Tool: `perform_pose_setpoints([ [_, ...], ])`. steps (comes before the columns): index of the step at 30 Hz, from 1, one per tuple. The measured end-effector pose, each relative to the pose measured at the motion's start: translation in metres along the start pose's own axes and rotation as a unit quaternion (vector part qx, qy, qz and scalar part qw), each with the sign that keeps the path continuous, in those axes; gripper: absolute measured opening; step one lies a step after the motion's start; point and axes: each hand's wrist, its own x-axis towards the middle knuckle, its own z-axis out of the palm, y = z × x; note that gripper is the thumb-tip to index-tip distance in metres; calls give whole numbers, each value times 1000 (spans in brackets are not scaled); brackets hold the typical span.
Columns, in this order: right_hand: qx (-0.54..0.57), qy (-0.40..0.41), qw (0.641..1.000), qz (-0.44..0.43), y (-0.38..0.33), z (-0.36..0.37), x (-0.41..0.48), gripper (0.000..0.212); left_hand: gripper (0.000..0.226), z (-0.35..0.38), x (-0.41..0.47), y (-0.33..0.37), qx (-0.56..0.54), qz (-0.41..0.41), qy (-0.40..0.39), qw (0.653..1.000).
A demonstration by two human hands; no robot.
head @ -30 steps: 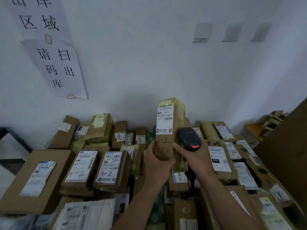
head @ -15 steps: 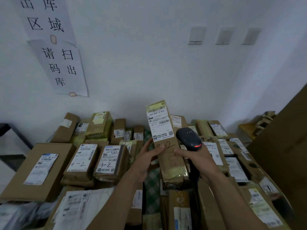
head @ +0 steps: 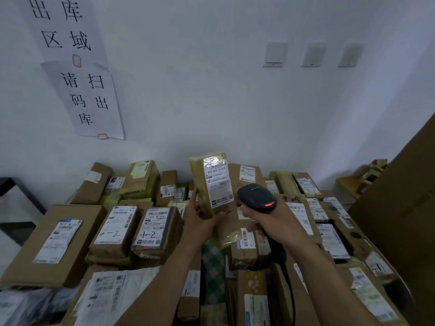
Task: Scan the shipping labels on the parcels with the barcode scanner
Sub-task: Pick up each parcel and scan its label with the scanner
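Observation:
My left hand (head: pixel 200 218) grips a tall narrow cardboard parcel (head: pixel 211 184) wrapped in yellowish tape, held upright above the pile. Its white shipping label (head: pixel 217 182) faces me and glares under clear tape. My right hand (head: pixel 270 222) holds a black barcode scanner (head: pixel 256 198) just right of the parcel, with a red light lit on its top. The scanner's black cable (head: pixel 288 278) hangs down beside my right forearm.
Many labelled cardboard parcels cover the surface below, two marked "4-2" (head: pixel 115 228) and "1-2" (head: pixel 153 228). A big flat box (head: pixel 54 241) lies at left, a white poly bag (head: pixel 110 292) in front. A large cardboard sheet (head: pixel 404 208) leans at right. Paper signs (head: pixel 87 100) hang on the wall.
The parcel has tilted and turned in my left hand, its top now leaning left with the label angled toward the scanner. The scanner has stayed close to its right side.

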Motion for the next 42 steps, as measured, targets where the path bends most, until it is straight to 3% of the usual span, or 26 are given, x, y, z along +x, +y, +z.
perform_pose_setpoints([
  [8, -1, -55, 998, 36, -3, 10, -7, 23, 115, -2, 9, -17, 0, -14, 17, 1000],
  [29, 3, -56, 996, 64, 17, 11, 4, 24, 112, -14, 13, -46, 21, -27, 13, 999],
  [34, -9, -56, 994, 97, 39, 8, 3, 26, 92, -12, 0, -73, 30, -150, -7, 988],
  [38, -27, -54, 988, 144, 61, 8, 4, 27, 89, -10, -3, -102, 71, -204, -37, 976],
  [42, -33, -52, 983, 174, 77, 10, 6, 38, 50, -1, -4, -123, 40, -234, -60, 970],
])
